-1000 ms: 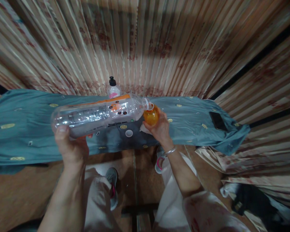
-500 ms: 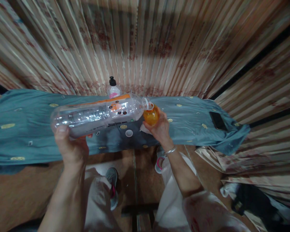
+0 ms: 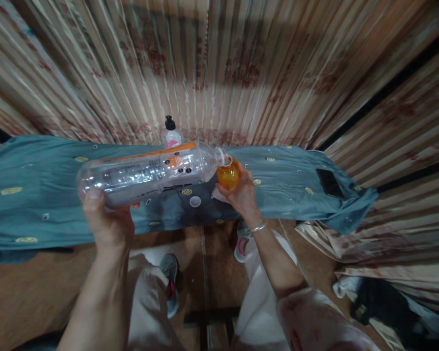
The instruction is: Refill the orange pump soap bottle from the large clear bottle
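My left hand [image 3: 108,222] grips the base end of a large clear plastic bottle [image 3: 149,171] with an orange label stripe. The bottle lies almost level, its open mouth touching the rim of a small glass of orange liquid [image 3: 228,175]. My right hand [image 3: 243,195] is wrapped round that glass, holding it just above a table covered with a blue-green patterned cloth [image 3: 40,195]. A white bottle cap [image 3: 195,201] lies on the cloth below the bottle's neck.
A small bottle with a black cap and pink label [image 3: 171,132] stands at the table's back edge. A dark phone [image 3: 329,183] lies on the cloth at the right. Striped curtains [image 3: 219,68] hang behind. My legs and shoes [image 3: 170,282] are below the table.
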Demonstrator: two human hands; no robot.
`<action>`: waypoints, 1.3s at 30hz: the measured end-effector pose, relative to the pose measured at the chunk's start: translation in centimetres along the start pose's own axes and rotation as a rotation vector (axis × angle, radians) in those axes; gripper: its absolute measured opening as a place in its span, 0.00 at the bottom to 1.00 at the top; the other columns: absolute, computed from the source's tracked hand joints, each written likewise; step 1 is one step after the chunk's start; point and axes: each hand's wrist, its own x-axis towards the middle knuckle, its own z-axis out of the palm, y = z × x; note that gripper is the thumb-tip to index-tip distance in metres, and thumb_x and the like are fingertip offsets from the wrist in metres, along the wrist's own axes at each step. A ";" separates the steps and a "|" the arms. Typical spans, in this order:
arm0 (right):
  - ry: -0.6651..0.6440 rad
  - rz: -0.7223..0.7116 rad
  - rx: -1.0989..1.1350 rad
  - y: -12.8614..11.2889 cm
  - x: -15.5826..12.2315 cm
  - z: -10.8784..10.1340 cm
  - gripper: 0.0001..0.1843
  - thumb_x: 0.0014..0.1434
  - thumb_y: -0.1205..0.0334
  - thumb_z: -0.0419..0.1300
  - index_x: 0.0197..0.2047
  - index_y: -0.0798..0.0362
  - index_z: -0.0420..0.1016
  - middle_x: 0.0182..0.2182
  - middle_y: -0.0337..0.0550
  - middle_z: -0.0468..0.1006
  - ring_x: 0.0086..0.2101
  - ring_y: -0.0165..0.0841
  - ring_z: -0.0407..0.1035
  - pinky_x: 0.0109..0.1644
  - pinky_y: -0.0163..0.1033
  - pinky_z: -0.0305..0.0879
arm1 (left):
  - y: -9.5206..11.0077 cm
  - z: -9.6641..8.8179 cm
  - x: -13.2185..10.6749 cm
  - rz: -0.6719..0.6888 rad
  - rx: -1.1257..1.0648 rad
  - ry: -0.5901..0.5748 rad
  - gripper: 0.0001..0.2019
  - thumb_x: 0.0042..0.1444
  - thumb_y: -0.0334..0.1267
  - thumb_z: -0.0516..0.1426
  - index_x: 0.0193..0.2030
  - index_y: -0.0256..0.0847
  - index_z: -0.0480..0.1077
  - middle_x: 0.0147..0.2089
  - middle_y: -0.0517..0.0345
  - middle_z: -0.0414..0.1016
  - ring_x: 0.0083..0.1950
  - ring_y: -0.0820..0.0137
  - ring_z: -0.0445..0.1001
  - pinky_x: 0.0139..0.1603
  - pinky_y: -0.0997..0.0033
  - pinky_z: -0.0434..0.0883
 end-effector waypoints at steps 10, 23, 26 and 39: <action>-0.003 0.012 -0.015 -0.1 0.0 -0.1 0.44 0.50 0.55 0.71 0.64 0.56 0.56 0.53 0.57 0.74 0.53 0.47 0.70 0.58 0.54 0.68 | 0.0 0.1 0.1 0.019 0.011 -0.019 0.24 0.42 0.53 0.60 0.44 0.42 0.73 0.40 0.53 0.73 0.27 0.72 0.63 0.16 0.77 0.57; -0.003 0.007 -0.013 0.1 -0.1 0.1 0.43 0.52 0.52 0.69 0.64 0.55 0.55 0.54 0.58 0.74 0.53 0.47 0.69 0.59 0.55 0.68 | 0.1 0.1 0.0 0.016 0.001 -0.011 0.25 0.42 0.54 0.61 0.45 0.42 0.71 0.38 0.55 0.71 0.27 0.72 0.62 0.17 0.77 0.56; -0.004 0.012 -0.013 0.0 -0.1 0.1 0.43 0.52 0.52 0.70 0.65 0.55 0.55 0.54 0.58 0.74 0.54 0.47 0.69 0.59 0.54 0.68 | 0.1 0.1 0.0 -0.004 0.012 -0.001 0.26 0.41 0.54 0.61 0.45 0.42 0.71 0.40 0.53 0.71 0.28 0.72 0.63 0.17 0.77 0.56; 0.009 0.005 -0.012 0.0 0.0 0.1 0.46 0.47 0.57 0.73 0.64 0.59 0.57 0.54 0.59 0.74 0.53 0.47 0.69 0.60 0.54 0.68 | 0.0 0.0 0.0 0.010 0.005 -0.017 0.24 0.43 0.53 0.60 0.44 0.41 0.72 0.41 0.52 0.72 0.28 0.72 0.63 0.17 0.77 0.57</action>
